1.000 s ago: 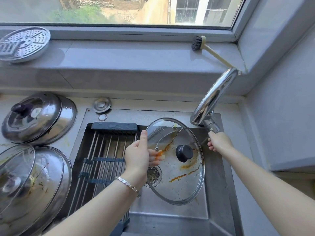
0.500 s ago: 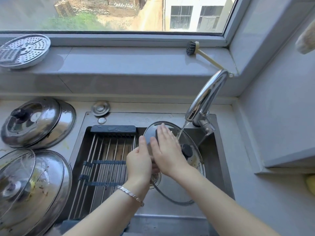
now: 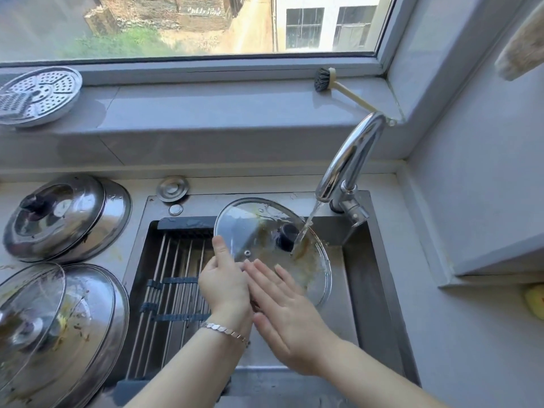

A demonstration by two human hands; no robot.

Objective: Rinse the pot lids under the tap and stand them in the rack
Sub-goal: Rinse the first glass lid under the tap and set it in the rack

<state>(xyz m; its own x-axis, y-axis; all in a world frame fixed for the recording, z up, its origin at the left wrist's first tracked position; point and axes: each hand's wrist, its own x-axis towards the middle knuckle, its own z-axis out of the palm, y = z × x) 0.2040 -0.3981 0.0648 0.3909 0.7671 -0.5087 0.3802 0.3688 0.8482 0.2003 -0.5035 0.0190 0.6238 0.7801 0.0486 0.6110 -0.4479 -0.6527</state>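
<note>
A glass pot lid (image 3: 259, 231) with a black knob and brown smears tilts over the sink, under the water running from the chrome tap (image 3: 350, 160). My left hand (image 3: 225, 281) grips the lid's left rim, thumb on top. Flat with fingers spread, my right hand (image 3: 282, 313) lies against the lid's lower face. A roll-up rack (image 3: 173, 290) of metal rods covers the sink's left half. Dirty lids wait on the counter to the left: a steel pair (image 3: 67, 216) and a stained glass-and-steel stack (image 3: 56, 328).
A perforated steamer plate (image 3: 38, 95) and a dish brush (image 3: 329, 83) lie on the windowsill. The sink's steel wall (image 3: 371, 284) and a grey side wall close in on the right. A yellow sponge (image 3: 535, 301) shows at the right edge.
My right hand left the tap handle and came onto the lid. Water now runs onto the lid, which has tilted up toward the stream.
</note>
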